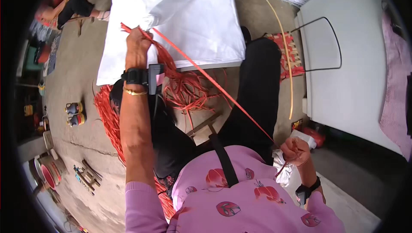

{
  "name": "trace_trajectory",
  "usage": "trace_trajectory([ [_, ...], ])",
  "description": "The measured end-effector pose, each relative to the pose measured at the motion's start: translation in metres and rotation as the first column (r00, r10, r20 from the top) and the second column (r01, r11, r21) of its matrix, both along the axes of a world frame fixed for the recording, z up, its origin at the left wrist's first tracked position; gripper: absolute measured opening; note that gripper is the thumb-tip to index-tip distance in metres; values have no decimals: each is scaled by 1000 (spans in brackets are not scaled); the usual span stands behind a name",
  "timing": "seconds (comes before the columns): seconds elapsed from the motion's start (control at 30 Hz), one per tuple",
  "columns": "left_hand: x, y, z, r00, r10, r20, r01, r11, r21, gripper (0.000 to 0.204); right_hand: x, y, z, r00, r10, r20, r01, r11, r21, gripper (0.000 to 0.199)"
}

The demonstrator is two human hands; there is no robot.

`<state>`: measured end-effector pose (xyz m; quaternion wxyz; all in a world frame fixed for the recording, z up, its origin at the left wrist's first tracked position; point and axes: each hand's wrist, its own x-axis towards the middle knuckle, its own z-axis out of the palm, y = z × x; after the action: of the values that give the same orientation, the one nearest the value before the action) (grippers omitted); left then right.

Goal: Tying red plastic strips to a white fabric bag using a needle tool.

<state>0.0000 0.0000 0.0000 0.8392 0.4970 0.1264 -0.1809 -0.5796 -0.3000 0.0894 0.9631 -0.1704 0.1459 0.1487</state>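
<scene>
While a taut red strand is held on a straight slant, its long axis is carried from beside the left hand, over the white cloth, to the right hand, below and right of that cloth. Nearest the strand's upper end, the left grip is closed around a red bundle draped below the cloth's near edge. By the right grip, fully curled, the lower end is pinched; whether the cloth's gathered tuft is looped cannot be told.

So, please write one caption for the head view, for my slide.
Left hand grips red strands over white cloth; a single strand runs straight to the right hand.
</scene>
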Motion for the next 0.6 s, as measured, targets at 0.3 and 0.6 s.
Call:
trace_trajectory([
  [0.3, -86, -36, 71, 533, -626, 569, -123, 609, 784, 14, -145, -84, -186, 345, -787, -512, -53, 528, -848, 29],
  [0.6, -48, -49, 35, 980, -184, -73, 177, 980, -89, 14, -24, -124, -219, 724, -654, -222, -638, -510, -576, 42],
])
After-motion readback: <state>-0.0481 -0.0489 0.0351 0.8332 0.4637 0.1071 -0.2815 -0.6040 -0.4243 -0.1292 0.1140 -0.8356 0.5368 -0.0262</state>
